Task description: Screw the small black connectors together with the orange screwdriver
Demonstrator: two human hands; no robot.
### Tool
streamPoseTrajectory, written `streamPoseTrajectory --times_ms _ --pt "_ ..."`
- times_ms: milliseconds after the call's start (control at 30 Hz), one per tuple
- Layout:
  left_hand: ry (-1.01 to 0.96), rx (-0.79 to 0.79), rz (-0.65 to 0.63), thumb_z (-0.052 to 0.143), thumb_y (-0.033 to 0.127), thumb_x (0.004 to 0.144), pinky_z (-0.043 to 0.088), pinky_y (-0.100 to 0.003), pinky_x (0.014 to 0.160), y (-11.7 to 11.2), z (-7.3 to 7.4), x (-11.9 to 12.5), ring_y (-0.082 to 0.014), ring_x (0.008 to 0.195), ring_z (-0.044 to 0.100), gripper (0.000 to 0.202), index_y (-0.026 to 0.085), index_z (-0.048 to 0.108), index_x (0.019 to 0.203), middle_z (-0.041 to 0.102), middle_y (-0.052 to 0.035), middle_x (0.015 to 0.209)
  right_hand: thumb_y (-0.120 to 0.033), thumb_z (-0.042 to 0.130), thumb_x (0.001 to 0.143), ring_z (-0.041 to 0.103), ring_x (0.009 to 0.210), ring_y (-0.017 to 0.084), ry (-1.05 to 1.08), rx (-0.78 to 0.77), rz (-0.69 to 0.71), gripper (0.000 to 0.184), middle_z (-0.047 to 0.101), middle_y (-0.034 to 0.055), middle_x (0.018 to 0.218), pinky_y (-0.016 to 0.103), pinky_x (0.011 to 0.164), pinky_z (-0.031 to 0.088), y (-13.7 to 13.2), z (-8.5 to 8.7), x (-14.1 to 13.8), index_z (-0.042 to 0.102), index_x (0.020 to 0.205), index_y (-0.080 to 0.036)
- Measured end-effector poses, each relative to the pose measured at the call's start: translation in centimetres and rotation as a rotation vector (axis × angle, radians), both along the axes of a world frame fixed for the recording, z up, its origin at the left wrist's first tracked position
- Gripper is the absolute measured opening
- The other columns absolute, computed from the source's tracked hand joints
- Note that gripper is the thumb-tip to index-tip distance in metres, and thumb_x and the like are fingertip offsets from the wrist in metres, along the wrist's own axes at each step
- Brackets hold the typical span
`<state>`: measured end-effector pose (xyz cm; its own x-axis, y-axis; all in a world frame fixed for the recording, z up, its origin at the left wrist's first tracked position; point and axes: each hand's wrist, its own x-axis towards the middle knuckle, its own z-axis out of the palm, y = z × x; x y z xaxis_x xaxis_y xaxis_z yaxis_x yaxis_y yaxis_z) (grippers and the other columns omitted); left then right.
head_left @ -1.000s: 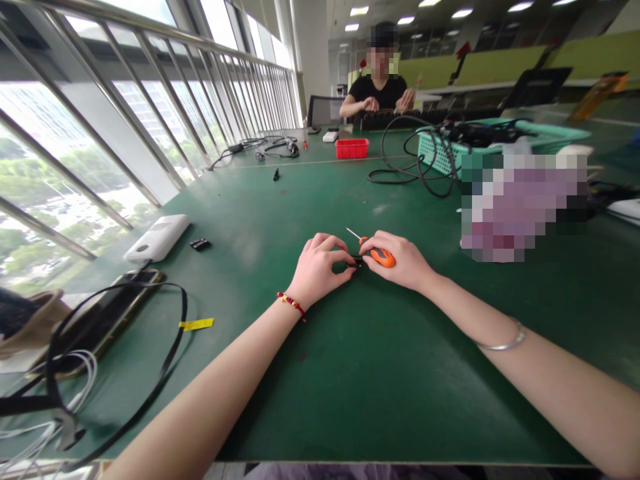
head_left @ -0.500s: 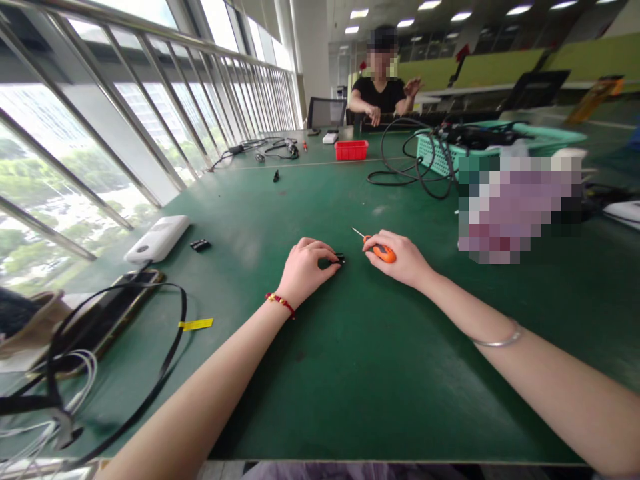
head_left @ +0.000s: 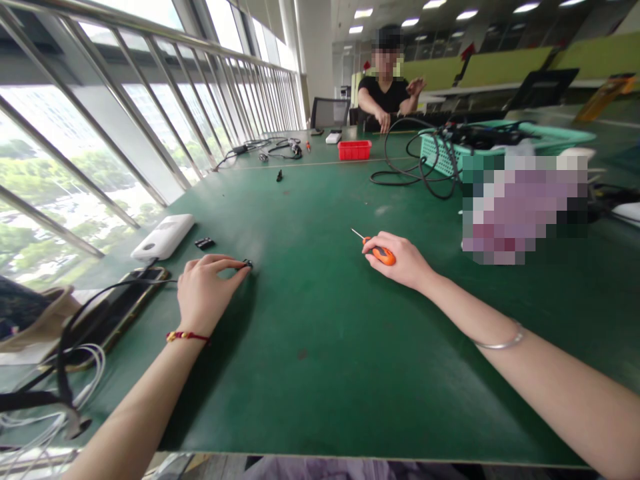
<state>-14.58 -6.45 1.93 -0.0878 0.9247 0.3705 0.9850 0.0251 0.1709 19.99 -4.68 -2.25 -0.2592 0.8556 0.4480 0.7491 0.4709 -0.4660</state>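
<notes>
My left hand rests on the green table, its fingertips pinched on a small black part. It sits close to another small black piece and a white box. Further right, my right hand is closed round an orange-handled screwdriver, whose thin metal tip points up and to the left. The two hands are well apart.
A phone, black strap and white cables lie at the left edge. A red tray, a teal basket with black cables and a blurred patch stand further back. A person in black sits at the far end.
My left hand has slid left across the table, carrying the small black part away from the screwdriver. My right hand has stayed in place with the screwdriver.
</notes>
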Motion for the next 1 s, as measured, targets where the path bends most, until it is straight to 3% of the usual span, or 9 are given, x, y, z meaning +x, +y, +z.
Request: streamPoseTrajectory --times_ms 133,400,633,867,1000 --pt "0.023 0.023 0.093 0.054 0.049 0.081 0.042 -0.037 0.085 0.2 0.8 -0.1 -0.0274 0.101 0.055 0.035 0.023 0.074 0.093 0.068 -0.0038 0.111 -0.027 0.057 0.078 0.059 0.073 0.015 -0.003 0.000 0.003 0.011 0.062 0.0009 0.088 0.027 0.068 0.043 0.1 0.0 0.1 0.064 0.086 -0.023" --pt "-0.177 -0.134 0.133 0.057 0.050 0.076 0.043 -0.028 0.069 1.2 0.6 -0.8 -0.0244 0.096 0.062 0.038 0.022 0.075 0.094 0.069 -0.0034 0.109 -0.025 0.058 0.077 0.058 0.072 0.015 0.010 0.012 0.000 0.010 0.062 0.0012 0.088 0.027 0.067 0.042 -0.1 0.1 0.0 0.064 0.084 -0.023" --pt "-0.155 -0.192 0.164 0.058 0.053 0.074 0.036 -0.025 0.058 1.3 0.5 -0.6 -0.0216 0.079 0.061 0.039 0.024 0.075 0.095 0.070 0.0002 0.087 -0.026 0.058 0.077 0.058 0.072 0.015 0.014 0.000 0.002 0.010 0.062 0.0010 0.087 0.028 0.068 0.042 -0.2 0.1 -0.1 0.064 0.084 -0.022" --pt "-0.222 -0.178 0.143 0.061 0.054 0.072 0.041 -0.024 0.069 1.4 0.2 -0.7 -0.0233 0.094 0.061 0.041 0.024 0.073 0.097 0.070 -0.0026 0.091 -0.026 0.058 0.077 0.058 0.072 0.015 0.007 -0.006 -0.004 0.011 0.062 0.0008 0.088 0.028 0.069 0.042 -0.1 0.1 -0.1 0.064 0.085 -0.023" --pt "-0.203 -0.170 0.144 0.060 0.054 0.072 0.041 -0.025 0.068 1.4 0.1 -0.7 -0.0235 0.091 0.063 0.039 0.024 0.073 0.096 0.071 -0.0031 0.088 -0.025 0.058 0.077 0.058 0.072 0.015 0.004 -0.007 -0.002 0.011 0.062 0.0007 0.088 0.028 0.068 0.043 -0.1 0.1 0.0 0.064 0.085 -0.023"
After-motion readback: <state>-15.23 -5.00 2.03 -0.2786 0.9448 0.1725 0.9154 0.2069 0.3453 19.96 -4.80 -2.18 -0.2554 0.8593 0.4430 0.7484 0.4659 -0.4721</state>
